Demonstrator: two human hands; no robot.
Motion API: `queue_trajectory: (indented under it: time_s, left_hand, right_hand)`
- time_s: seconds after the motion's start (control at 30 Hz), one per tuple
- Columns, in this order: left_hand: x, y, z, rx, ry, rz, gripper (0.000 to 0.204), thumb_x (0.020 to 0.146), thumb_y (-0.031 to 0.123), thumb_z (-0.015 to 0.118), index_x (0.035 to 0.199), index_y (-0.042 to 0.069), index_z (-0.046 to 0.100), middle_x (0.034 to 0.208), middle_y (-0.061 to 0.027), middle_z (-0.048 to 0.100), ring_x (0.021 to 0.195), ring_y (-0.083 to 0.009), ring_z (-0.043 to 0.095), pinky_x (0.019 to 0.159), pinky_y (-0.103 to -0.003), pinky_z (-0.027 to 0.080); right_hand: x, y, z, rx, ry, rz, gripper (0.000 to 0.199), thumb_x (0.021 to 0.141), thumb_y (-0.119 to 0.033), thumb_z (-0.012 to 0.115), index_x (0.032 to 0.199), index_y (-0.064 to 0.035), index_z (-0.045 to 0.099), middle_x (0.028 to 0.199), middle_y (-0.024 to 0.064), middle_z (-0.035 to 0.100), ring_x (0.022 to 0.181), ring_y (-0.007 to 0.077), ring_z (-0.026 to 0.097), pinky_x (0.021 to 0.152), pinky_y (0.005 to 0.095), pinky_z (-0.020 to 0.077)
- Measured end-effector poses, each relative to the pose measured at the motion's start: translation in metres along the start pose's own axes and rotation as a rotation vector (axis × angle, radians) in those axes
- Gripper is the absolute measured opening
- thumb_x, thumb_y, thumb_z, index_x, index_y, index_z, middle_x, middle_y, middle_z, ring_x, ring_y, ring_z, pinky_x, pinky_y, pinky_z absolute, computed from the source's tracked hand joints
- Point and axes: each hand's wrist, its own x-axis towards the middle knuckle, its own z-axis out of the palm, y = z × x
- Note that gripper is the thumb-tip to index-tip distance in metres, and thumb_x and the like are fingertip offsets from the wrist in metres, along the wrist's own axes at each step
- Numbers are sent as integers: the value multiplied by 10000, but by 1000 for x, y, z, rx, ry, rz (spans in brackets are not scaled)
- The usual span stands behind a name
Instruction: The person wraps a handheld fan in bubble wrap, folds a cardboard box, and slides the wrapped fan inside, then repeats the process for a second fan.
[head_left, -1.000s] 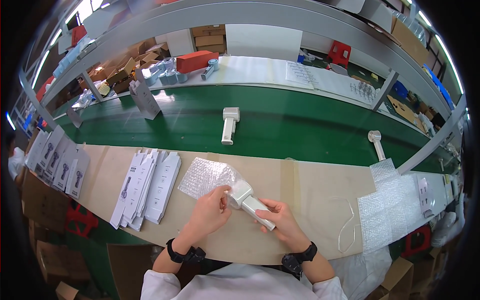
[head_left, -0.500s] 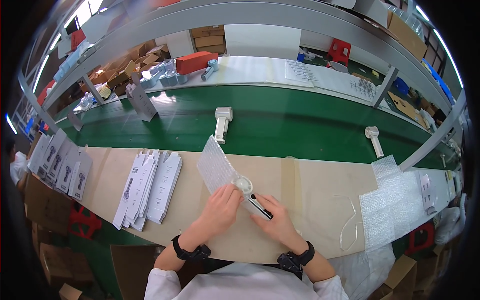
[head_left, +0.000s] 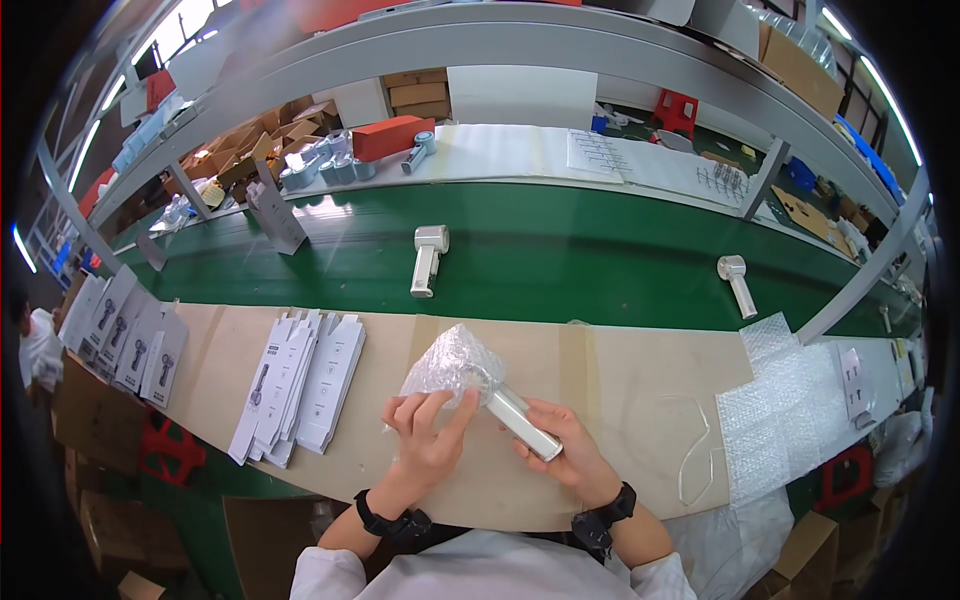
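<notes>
A white handheld fan [head_left: 524, 420] lies tilted between my hands, its head hidden inside a clear bubble-wrap bag [head_left: 452, 362]. My right hand [head_left: 572, 450] is closed round the fan's handle, whose lower end sticks out toward me. At the bag's near side, my left hand [head_left: 428, 432] grips the film with its fingers curled against it. Beyond the table, on the green conveyor belt [head_left: 560, 270], sit another white fan [head_left: 428, 262] and a third fan [head_left: 738, 285] farther right.
Flat white printed cartons [head_left: 300, 385] lie left of my hands, with standing cartons [head_left: 125, 335] at the far left. Bubble-wrap sheets [head_left: 775, 420] cover the table's right end, near a loose clear strip [head_left: 690, 455]. A metal frame [head_left: 480, 45] spans above.
The bubble wrap, which stood up left of the fan, now encloses the fan's head. My right hand has turned the fan, and its handle shows a plain light side instead of the black strip.
</notes>
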Motion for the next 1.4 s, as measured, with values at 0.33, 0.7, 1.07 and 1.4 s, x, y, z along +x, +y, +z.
queue_trajectory:
  time_s: [0.33, 0.7, 1.07, 1.4]
  left_hand:
    - [-2, 13, 16, -300, 93, -83, 246, 748, 39, 747, 986, 20, 685, 853, -64, 588, 757, -232, 579, 701, -362, 439]
    - [51, -6, 0, -406, -239, -83, 140, 796, -8, 679, 916, 5, 606, 830, -116, 592, 721, -283, 594, 613, -381, 468]
    - [34, 13, 14, -374, -108, 150, 189, 759, -20, 676, 933, 9, 606, 842, -114, 587, 749, -297, 585, 614, -387, 466]
    - [27, 6, 21, -286, -155, 108, 251, 782, -20, 685, 1007, -10, 576, 898, -136, 591, 758, -310, 586, 640, -391, 485]
  right_hand:
    - [-6, 8, 14, -377, 187, -298, 509, 847, -10, 693, 1324, 41, 523, 1007, 90, 639, 741, 125, 615, 535, 263, 490]
    - [-3, 14, 7, -1429, 203, -990, 486, 752, -6, 747, 1211, 50, 597, 1139, 174, 635, 851, 267, 652, 745, 310, 532]
    - [-3, 14, 15, -1552, 257, -892, 411, 759, -35, 752, 1141, 26, 615, 1001, 152, 651, 754, 215, 635, 663, 300, 509]
    - [-1, 14, 12, -598, 359, -377, 366, 836, -28, 721, 1148, -11, 532, 847, 68, 654, 630, 76, 560, 477, 213, 416]
